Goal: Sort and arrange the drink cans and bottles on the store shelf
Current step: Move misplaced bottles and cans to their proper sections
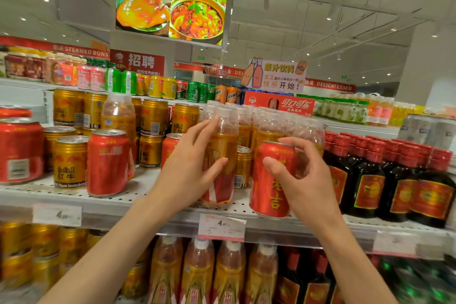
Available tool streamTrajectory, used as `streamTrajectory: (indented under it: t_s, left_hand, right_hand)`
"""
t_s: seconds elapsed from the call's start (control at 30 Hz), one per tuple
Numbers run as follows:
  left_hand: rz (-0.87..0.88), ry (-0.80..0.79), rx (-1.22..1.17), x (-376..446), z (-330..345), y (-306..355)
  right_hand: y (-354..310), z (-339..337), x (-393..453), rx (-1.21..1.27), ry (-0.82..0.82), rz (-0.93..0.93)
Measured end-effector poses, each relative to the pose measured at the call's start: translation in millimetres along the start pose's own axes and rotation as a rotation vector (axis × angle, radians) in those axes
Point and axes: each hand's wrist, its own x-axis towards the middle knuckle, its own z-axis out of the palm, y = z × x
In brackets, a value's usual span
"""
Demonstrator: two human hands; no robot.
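Note:
My left hand (190, 168) is spread open in front of a clear bottle of amber drink (225, 145) on the middle shelf (138, 201). Its thumb lies across the bottle's label and its fingertips reach the neck. My right hand (303, 175) pinches the upper part of a red can (267, 195) with gold characters. The thumb is on the can's front and the fingers curl over its top rim. That can stands upright at the shelf's front edge, just right of the bottle. More clear bottles (266, 121) stand in rows behind.
Red cans (107, 163) and gold cans (70, 163) stand mixed at the left. Dark bottles with red caps (370, 180) fill the right. Price tags (220, 227) hang on the shelf edge. The shelf below holds gold cans and amber bottles (197, 271).

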Motion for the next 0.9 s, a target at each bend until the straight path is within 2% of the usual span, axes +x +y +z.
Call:
streamTrajectory:
  t_s: [0.17,0.47,0.7,0.9]
  left_hand:
    - [-0.116,0.016,-0.16,-38.6,-11.0,11.5]
    - [-0.554,-0.04,-0.498,-155.6,-35.9,6.3]
    - [-0.806,-0.077,-0.558,-224.9,-58.0,-46.3]
    - [-0.84,-0.132,-0.607,-254.9,-92.1,-112.9]
  right_hand:
    - [5.7,3.0,-36.0,0.102,-0.022,0.068]
    - [35.2,36.4,-110.2,0.119,-0.108,0.242]
    - [47.5,84.3,-165.1,0.079,-0.093,0.413]
    - [39.7,151.6,-195.5,0.022,-0.016,0.518]
